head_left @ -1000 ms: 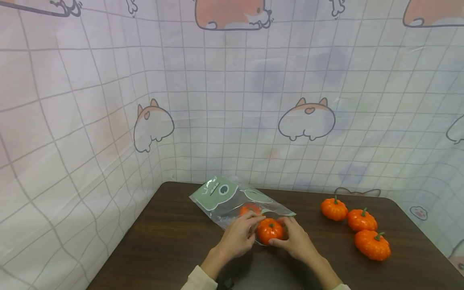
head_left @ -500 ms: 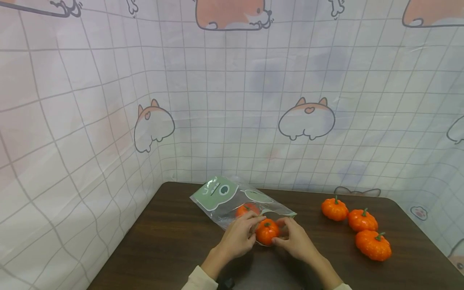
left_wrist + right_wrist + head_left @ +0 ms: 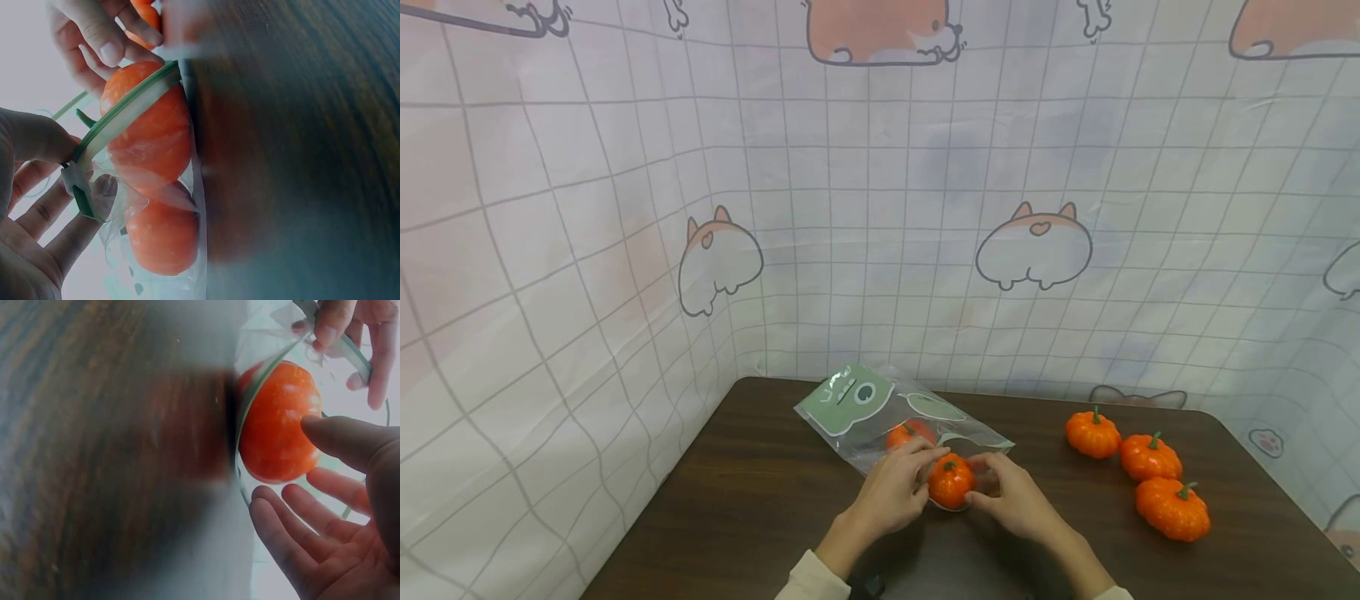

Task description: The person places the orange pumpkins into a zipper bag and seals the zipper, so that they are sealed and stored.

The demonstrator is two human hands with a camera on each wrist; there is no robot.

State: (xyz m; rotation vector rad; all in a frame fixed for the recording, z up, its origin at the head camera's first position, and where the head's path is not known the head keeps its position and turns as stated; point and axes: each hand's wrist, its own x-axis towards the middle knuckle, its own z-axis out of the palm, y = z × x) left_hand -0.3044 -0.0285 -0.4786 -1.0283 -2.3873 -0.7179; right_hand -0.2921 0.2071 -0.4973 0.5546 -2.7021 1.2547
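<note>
Left hand pinched the zip bag's green rim, holding its mouth wide. Right hand, fingers loosely curled round the pumpkin, steadied it halfway into that mouth, behind another pumpkin already inside.

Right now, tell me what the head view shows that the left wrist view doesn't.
Only the head view shows three loose pumpkins at the right of the table, the bag's green label and the corgi backdrop.

Only the left wrist view shows the bag's green zip rim lying across the near pumpkin at the mouth.

Both show the left hand, the right hand, the bag and the second pumpkin inside.
</note>
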